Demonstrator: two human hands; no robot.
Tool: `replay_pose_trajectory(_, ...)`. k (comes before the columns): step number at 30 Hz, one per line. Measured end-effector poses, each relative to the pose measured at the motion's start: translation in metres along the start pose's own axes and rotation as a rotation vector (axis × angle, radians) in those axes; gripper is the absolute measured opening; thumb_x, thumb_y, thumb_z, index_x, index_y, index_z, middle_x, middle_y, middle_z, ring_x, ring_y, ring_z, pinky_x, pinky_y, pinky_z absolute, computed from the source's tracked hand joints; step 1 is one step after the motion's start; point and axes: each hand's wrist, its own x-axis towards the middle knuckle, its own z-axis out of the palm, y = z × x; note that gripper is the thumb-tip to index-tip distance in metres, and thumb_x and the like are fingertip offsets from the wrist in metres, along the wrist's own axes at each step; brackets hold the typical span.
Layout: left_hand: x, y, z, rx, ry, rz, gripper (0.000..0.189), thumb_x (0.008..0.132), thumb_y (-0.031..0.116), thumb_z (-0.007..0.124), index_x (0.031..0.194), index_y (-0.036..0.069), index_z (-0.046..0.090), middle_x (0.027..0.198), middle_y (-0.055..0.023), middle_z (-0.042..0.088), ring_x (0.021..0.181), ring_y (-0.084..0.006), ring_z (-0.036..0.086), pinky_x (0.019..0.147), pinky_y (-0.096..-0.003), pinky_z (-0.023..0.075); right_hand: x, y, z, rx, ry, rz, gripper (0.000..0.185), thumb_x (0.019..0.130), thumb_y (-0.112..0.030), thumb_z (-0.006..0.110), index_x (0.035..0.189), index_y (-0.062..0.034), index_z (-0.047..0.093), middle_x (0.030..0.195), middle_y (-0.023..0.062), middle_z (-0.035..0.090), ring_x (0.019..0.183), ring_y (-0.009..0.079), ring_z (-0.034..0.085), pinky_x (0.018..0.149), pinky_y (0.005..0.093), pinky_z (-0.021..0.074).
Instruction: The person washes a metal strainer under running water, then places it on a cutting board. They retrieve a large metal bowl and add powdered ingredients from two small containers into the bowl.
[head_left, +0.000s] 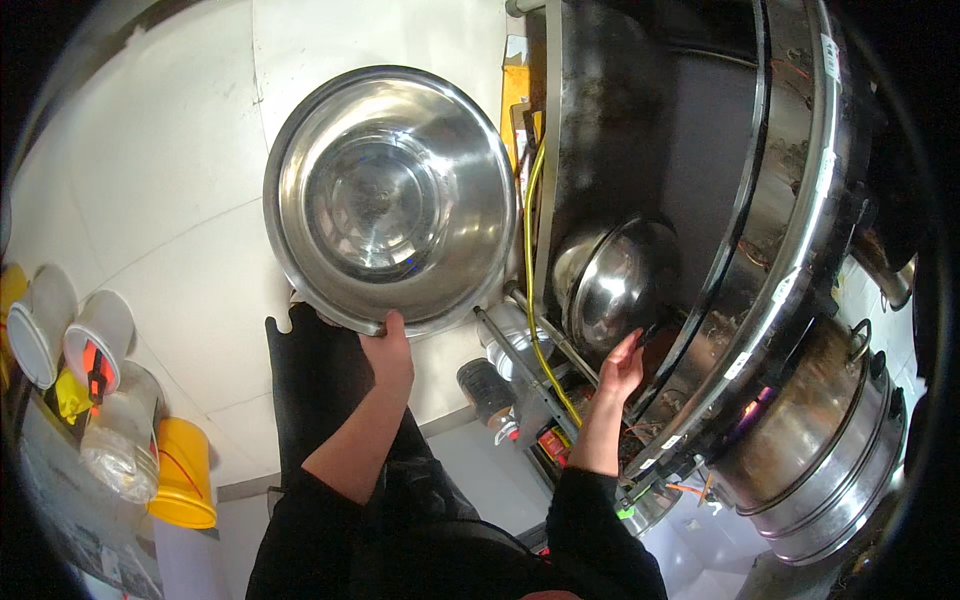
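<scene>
A large, wide stainless steel basin (390, 199) hangs over the tiled floor, its inside facing up and with nothing visible in it. My left hand (390, 349) grips its near rim, the thumb over the edge and the fingers hidden underneath. My right hand (624, 365) reaches to the dark shelf on the right, beside a metal bowl or lid (619, 281) that leans there with other round metalware. The fingertips are near its lower edge; whether they hold it or something dark and thin cannot be told.
A yellow hose (530, 225) runs along the metal rack's edge. Large stacked steel pots (806, 450) stand at the lower right. A dark-bodied jug (486, 386) is by the rack's legs. White buckets (97, 330) and a yellow bucket (182, 472) stand on the left.
</scene>
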Motion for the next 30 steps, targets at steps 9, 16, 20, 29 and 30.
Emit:
replay_pose_trajectory(9, 0.010, -0.017, -0.010, -0.010, -0.115, 0.164, 0.049, 0.087, 0.003, 0.059, 0.132, 0.004, 0.040, 0.127, -0.0123, 0.051, 0.115, -0.0232, 0.053, 0.093, -0.0366, 0.0482, 0.118, -0.010, -0.045, -0.058, 0.401, -0.214, 0.045, 0.101, -0.022, 0.041, 0.138, 0.0047, 0.041, 0.133, 0.0169, 0.055, 0.114, 0.0312, 0.057, 0.095, 0.0430, 0.0507)
replay_pose_trajectory(16, 0.006, 0.022, -0.065, 0.096, -0.176, 0.099, 0.048, 0.087, 0.006, 0.060, 0.130, -0.002, 0.042, 0.118, -0.0105, 0.056, 0.102, -0.0192, 0.054, 0.090, -0.0305, 0.0433, -0.069, 0.072, -0.017, -0.902, -0.218, 0.623, 0.056, 0.098, -0.047, 0.049, 0.122, 0.0027, 0.051, 0.109, 0.0142, 0.060, 0.099, 0.0227, 0.059, 0.087, 0.0328, 0.0487)
replay_pose_trajectory(20, -0.053, 0.064, -0.103, 0.108, -0.181, 0.126, 0.057, 0.088, 0.006, 0.058, 0.139, 0.003, 0.032, 0.122, -0.0104, 0.053, 0.112, -0.0218, 0.052, 0.087, -0.0317, 0.0475, -0.220, 0.062, -0.044, -1.217, -0.021, 0.990, 0.048, 0.091, -0.047, 0.061, 0.117, -0.0065, 0.061, 0.096, 0.0074, 0.064, 0.091, 0.0254, 0.061, 0.088, 0.0399, 0.0474)
replay_pose_trajectory(29, -0.229, 0.217, -0.223, -0.187, -0.371, -0.165, 0.036, 0.086, 0.009, 0.053, 0.122, 0.001, 0.052, 0.114, -0.0129, 0.061, 0.102, -0.0282, 0.064, 0.082, -0.0449, 0.0577, -0.243, 0.002, 0.005, -2.406, -1.106, 0.476, 0.039, 0.091, -0.030, 0.060, 0.123, -0.0068, 0.061, 0.108, 0.0135, 0.067, 0.100, 0.0313, 0.063, 0.082, 0.0409, 0.0514)
replay_pose_trajectory(30, -0.246, 0.233, -0.242, -0.193, -0.379, -0.135, 0.036, 0.085, 0.008, 0.054, 0.120, 0.001, 0.053, 0.113, -0.0126, 0.061, 0.102, -0.0277, 0.063, 0.083, -0.0438, 0.0571, -0.235, 0.010, 0.038, -2.088, -0.891, 0.467, 0.034, 0.092, -0.028, 0.061, 0.118, -0.0062, 0.062, 0.099, 0.0105, 0.067, 0.090, 0.0248, 0.064, 0.076, 0.0366, 0.0518)
